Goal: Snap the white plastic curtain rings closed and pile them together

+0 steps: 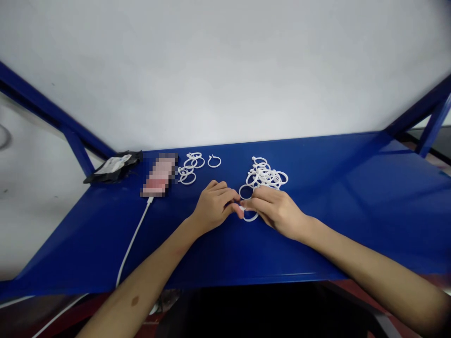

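Note:
My left hand (pixel 215 206) and my right hand (pixel 280 212) meet fingertip to fingertip above the blue table (pixel 338 188). Between them is a white plastic curtain ring (pixel 251 219), pinched at its upper left part by the fingers of both hands; its ends are mostly hidden by the fingertips. Just beyond my right fingers lies another white ring (pixel 245 192), flat on the table. A heap of similar white rings (pixel 266 176) is spread behind my right hand, some overlapping.
On the left lie several more white rings (pixel 188 177) and a single open ring (pixel 214 162). Beside them is a blurred-out phone (pixel 160 174) with a white cable (pixel 132 239) running over the front edge. A black packet (pixel 114 166) sits at the far left corner, by blue frame bars (pixel 79 148).

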{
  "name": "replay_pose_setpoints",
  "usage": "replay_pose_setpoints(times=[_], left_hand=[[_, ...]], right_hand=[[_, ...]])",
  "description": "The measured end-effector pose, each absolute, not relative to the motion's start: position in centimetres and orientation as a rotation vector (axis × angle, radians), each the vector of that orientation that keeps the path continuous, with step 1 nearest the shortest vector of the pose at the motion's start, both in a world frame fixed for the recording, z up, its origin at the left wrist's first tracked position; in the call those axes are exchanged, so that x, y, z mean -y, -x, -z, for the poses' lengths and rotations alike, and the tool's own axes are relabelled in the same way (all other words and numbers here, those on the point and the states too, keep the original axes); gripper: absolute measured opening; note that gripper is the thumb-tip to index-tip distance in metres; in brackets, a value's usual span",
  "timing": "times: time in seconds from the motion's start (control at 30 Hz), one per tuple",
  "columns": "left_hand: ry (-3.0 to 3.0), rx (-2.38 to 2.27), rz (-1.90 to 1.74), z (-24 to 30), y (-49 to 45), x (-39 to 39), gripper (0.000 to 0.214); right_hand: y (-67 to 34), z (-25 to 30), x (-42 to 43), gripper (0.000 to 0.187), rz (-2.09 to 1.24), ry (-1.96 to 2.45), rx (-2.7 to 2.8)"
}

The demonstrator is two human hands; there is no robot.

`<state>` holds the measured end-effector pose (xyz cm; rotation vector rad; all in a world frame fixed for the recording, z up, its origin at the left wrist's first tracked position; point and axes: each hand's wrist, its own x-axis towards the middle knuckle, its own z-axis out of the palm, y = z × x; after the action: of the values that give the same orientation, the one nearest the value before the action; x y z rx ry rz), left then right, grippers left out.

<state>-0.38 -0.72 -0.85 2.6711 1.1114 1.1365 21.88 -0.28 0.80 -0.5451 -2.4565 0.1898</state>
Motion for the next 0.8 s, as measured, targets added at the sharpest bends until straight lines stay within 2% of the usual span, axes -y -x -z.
replay_pose_setpoints(times=[0.17, 0.4, 0.6, 0.7, 0.8], left_hand=[[-2.611, -1.278, -1.056, 1.0, 0.9, -0.2, 0.046], [-2.67, -1.813, -0.798, 2.8, 2.8, -2.7, 0.052], [-2.646, -1.954, -0.728, 3.7, 3.2, -3.2, 0.034], [-2.667, -1.923, -0.755, 3.3, 3.2, -2.9, 0.016], [-2.754, -1.845, -0.774, 2.7, 3.0, -2.3, 0.007]], right_hand=[[-21.6, -1.0, -0.1, 0.033, -0.029, 0.66, 2.457], [-22.5, -0.9, -2.2, 0.028, 0.142, 1.002, 2.276], [-23.4, -0.1, -3.6, 0.027, 0.3, 1.144, 2.239], [-23.2, -0.2, -3.4, 0.029, 0.286, 1.126, 2.206], [-22.7, -0.6, -2.7, 0.029, 0.217, 1.093, 2.195]])
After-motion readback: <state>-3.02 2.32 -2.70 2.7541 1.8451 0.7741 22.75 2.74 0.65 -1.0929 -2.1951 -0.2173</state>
